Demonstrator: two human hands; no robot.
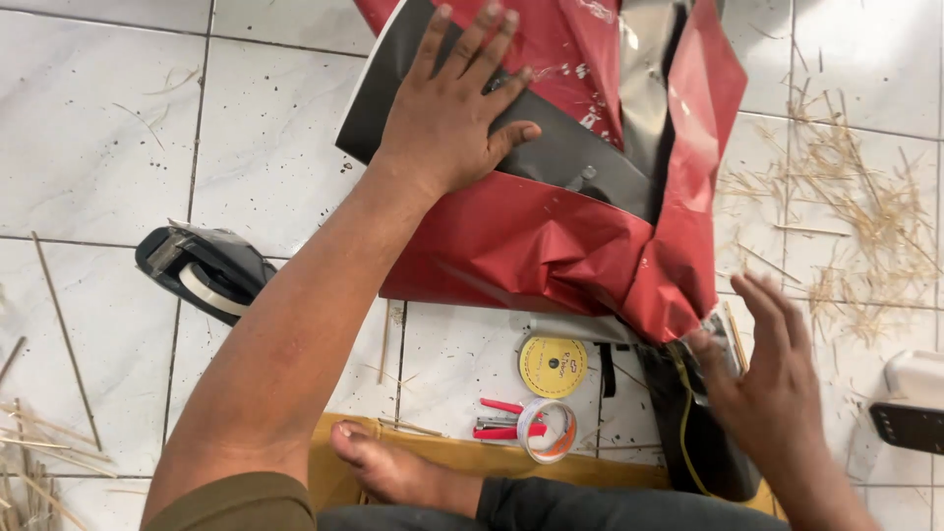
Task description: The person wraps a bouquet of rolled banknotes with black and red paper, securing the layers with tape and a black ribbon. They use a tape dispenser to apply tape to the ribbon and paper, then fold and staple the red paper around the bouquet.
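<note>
Head view. The left hand (447,108) was laid flat, fingers spread wide, on the dark grey flat board (551,147) that lay partly wrapped in a sheet of glossy red wrapping paper (531,241) on the white tiled floor (108,147). The press of the open palm appeared to keep board and paper from sliding while the paper was folded over. The right hand (772,379) was held open, fingers loosely splayed and somewhat blurred, at the lower right corner of the red paper, where a crumpled fold met a strip of clear film; whether the fingertips pinched the fold could not be told.

Within reach, just below the wrapped board, three small items had been set: one yellow round spool of ribbon (553,367), one roll of clear adhesive tape with an orange core (548,430), and one red-handled small tool (503,420) (its kind could not be told) that touched the tape roll. One black tape dispenser with a white roll (206,273) stood apart to the left of the left forearm. One bare foot (388,467) rested on a flat yellow-brown mat (462,454). Thin straw-coloured sticks (846,197) lay scattered in too great a number to be counted, mostly to the right. One white and black device (910,398) was cut off by the right edge.
</note>
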